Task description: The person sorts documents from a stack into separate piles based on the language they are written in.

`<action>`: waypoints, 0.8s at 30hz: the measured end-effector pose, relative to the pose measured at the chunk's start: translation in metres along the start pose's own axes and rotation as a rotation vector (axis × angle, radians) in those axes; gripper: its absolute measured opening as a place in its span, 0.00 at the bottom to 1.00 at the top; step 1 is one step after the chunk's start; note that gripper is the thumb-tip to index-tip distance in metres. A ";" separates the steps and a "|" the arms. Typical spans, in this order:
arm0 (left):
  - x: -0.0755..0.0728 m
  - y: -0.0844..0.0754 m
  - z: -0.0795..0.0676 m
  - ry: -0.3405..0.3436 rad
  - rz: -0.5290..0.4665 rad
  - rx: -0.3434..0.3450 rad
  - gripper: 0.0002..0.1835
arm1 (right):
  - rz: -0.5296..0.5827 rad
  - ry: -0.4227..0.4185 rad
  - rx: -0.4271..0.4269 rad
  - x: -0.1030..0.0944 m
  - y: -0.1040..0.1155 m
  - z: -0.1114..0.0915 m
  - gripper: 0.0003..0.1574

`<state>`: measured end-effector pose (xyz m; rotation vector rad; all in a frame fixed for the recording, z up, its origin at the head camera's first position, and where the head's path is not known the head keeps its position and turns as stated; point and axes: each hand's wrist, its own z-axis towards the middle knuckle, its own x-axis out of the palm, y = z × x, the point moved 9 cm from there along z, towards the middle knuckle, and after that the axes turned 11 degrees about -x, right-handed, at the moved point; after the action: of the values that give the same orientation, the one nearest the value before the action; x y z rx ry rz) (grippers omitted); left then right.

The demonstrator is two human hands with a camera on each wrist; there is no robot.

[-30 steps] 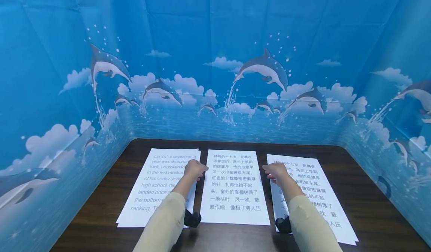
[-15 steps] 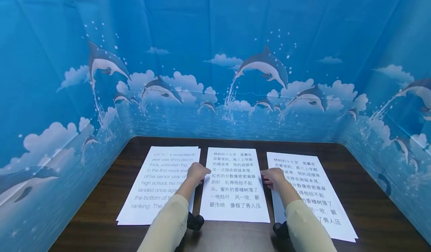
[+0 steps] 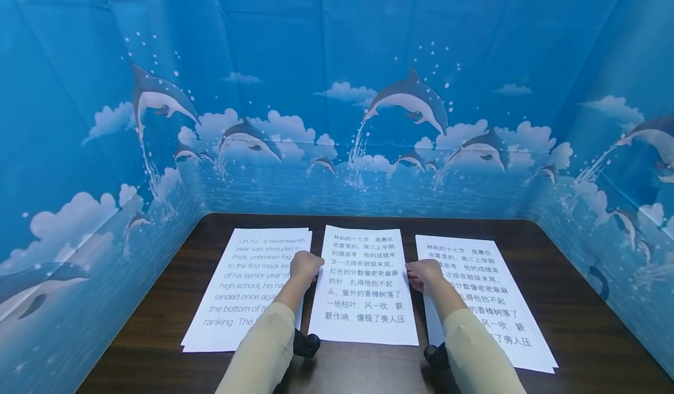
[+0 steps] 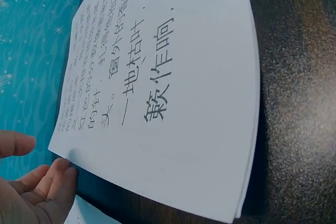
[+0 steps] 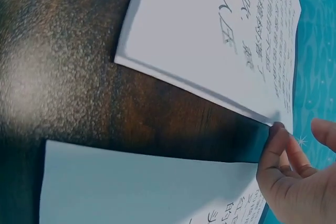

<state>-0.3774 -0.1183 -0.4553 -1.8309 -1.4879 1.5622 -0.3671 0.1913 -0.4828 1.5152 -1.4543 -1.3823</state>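
In the head view, a middle stack of white paper printed with Chinese text lies on the dark table, its far left corner slightly raised. My left hand is at its left edge. In the left wrist view, the fingertips touch the paper's edge while the thumb stands apart. At the opposite edge is my right hand. The right wrist view shows its fingertips against the edge of the stack, the thumb held away. Both hands have bent fingers and neither pinches the paper.
On the left lies a stack of English-printed paper, partly under my left forearm. Another Chinese-printed stack lies on the right, behind my right arm. A blue dolphin-patterned curtain surrounds the brown wooden table.
My right hand has moved left to the middle stack's right edge. The left hand has stayed near the left edge, and the stack's far left corner has risen slightly.
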 end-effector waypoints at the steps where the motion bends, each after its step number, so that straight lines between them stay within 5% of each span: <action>1: 0.000 0.000 0.000 -0.001 -0.001 -0.001 0.13 | 0.007 -0.005 -0.003 0.000 0.000 0.000 0.29; 12: 0.006 0.008 0.005 0.023 -0.002 -0.039 0.10 | -0.082 -0.039 -0.057 0.004 -0.005 0.005 0.19; 24: 0.012 0.001 0.000 0.007 0.058 0.047 0.08 | -0.107 -0.041 -0.049 0.009 -0.008 0.000 0.18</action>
<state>-0.3786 -0.1088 -0.4630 -1.8674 -1.3948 1.6014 -0.3666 0.1841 -0.4925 1.5614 -1.3713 -1.5095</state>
